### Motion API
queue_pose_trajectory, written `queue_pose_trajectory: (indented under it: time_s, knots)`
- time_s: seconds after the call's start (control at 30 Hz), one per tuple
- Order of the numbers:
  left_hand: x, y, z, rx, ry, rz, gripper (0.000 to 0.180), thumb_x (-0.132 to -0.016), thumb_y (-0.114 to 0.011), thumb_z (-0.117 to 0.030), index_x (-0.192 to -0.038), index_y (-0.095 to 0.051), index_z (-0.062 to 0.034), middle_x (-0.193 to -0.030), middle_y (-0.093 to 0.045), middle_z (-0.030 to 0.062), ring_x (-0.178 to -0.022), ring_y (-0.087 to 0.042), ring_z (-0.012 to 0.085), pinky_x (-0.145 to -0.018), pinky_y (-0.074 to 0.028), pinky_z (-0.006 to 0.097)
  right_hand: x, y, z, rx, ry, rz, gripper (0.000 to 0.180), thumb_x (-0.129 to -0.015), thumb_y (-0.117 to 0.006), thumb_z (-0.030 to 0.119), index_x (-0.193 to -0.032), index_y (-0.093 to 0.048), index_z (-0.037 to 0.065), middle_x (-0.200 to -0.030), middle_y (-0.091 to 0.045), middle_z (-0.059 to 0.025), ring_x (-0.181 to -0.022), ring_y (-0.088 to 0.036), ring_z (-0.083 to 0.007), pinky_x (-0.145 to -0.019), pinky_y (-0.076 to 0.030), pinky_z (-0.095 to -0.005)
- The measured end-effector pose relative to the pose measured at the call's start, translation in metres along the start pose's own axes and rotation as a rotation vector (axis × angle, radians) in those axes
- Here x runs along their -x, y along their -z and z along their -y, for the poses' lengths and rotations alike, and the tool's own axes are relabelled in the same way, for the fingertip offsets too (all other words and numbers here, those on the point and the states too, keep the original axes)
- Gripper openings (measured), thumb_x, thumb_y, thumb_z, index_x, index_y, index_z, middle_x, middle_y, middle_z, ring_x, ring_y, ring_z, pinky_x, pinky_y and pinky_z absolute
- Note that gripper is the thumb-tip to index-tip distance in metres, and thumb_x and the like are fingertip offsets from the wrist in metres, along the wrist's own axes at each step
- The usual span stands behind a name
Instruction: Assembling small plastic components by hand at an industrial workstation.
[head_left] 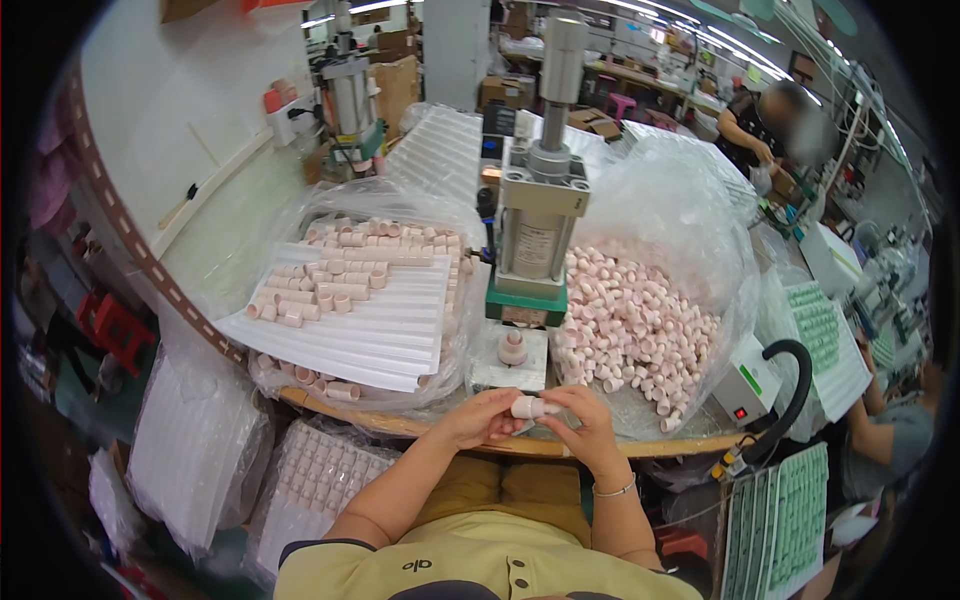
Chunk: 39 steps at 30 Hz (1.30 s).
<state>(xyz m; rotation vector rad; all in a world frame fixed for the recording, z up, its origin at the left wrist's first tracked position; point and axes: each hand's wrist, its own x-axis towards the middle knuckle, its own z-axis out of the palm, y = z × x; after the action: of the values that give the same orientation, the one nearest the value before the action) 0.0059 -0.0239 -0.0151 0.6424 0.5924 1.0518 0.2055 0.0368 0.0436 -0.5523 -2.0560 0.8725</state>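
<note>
At the table's front edge, my left hand (484, 418) has its fingers closed round a pale pink plastic tube piece (526, 407). My right hand (582, 428) pinches the narrower right end of the same piece; whether that end is a separate part cannot be made out. Just beyond my hands stands a pneumatic press (530, 235) with a green lower block. Under its ram another pale pink piece (513, 347) sits upright on the metal base plate (505, 378).
Left of the press, pink tubes (335, 275) lie on a white corrugated sheet (350, 340). To the right, many small pink caps (640, 325) fill a clear plastic bag (690, 205). A white control box (745, 385) and black hose (795, 400) stand at right. Other people work farther right.
</note>
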Motion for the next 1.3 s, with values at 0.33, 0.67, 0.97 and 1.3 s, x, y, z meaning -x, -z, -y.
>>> queue_pose_trajectory:
  time_s: [0.33, 0.67, 0.97, 1.3]
  knots:
    - [0.012, -0.02, 0.012, -0.157, -0.153, -0.195, 0.027, -0.096, -0.048, -0.031, -0.105, -0.051, -0.0057, -0.087, -0.059, 0.0026, -0.068, -0.055, 0.007, -0.051, -0.044, 0.019, 0.019, -0.014, -0.017, -0.023, 0.046, 0.007, 0.028, -0.069, -0.074, 0.002, -0.096, -0.067, 0.003, -0.089, -0.064, -0.0104, -0.078, -0.063, -0.023, -0.065, -0.05, -0.0287]
    - [-0.012, -0.017, 0.016, -0.656, -0.013, -0.29, 0.034, -0.093, -0.053, -0.033, -0.106, -0.054, -0.0019, -0.085, -0.06, 0.0055, -0.069, -0.056, 0.0117, -0.059, -0.046, 0.024, 0.022, 0.0, -0.024, -0.11, -0.087, -0.011, 0.028, -0.074, -0.071, 0.001, -0.101, -0.065, 0.002, -0.091, -0.065, -0.0089, -0.076, -0.062, -0.0144, -0.066, -0.05, -0.0241]
    - [-0.088, 0.026, -0.018, -1.417, -0.947, -1.062, 0.019, -0.083, -0.063, -0.015, -0.093, -0.059, -0.0001, -0.092, -0.058, 0.0143, -0.089, -0.054, 0.031, -0.075, -0.045, 0.036, -0.052, -0.04, -0.058, -0.066, -0.199, -0.238, 0.023, -0.072, -0.069, 0.004, -0.094, -0.064, 0.001, -0.079, -0.06, -0.0071, -0.063, -0.056, -0.0114, -0.057, -0.047, -0.0228]
    - [-0.026, -0.002, -0.057, 0.237, -0.702, -0.642, 0.021, -0.096, -0.047, -0.023, -0.102, -0.058, -0.0058, -0.086, -0.062, 0.0053, -0.083, -0.058, 0.0135, -0.07, -0.048, 0.03, -0.078, -0.073, -0.078, 0.33, -0.134, 0.018, 0.044, -0.061, -0.075, 0.013, -0.102, -0.062, 0.005, -0.092, -0.061, -0.0093, -0.086, -0.056, -0.0262, -0.077, -0.047, -0.0348]
